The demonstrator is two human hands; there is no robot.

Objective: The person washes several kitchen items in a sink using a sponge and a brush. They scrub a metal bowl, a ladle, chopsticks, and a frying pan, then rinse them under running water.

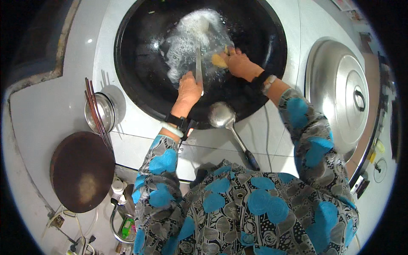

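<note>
A large black wok (143,86), set into a white tiled counter, holds shallow water with white foam (186,41). My left hand (188,89) grips the end of a long, flat, pale utensil handle (199,63). The utensil's far end lies under the foam, so its shape is unclear. My right hand (242,65) holds a yellow scrubbing pad or sponge (219,60) in the water, right of the handle. A metal ladle (222,114) rests on the near rim, its black grip (251,160) towards me.
A big domed metal lid (338,95) lies on the right. Left of the wok are metal bowls (100,111) with wooden chopsticks (95,110) across them, and a round dark brown board or lid (81,172). A curved faucet (114,220) and a green bottle (127,227) are at lower left.
</note>
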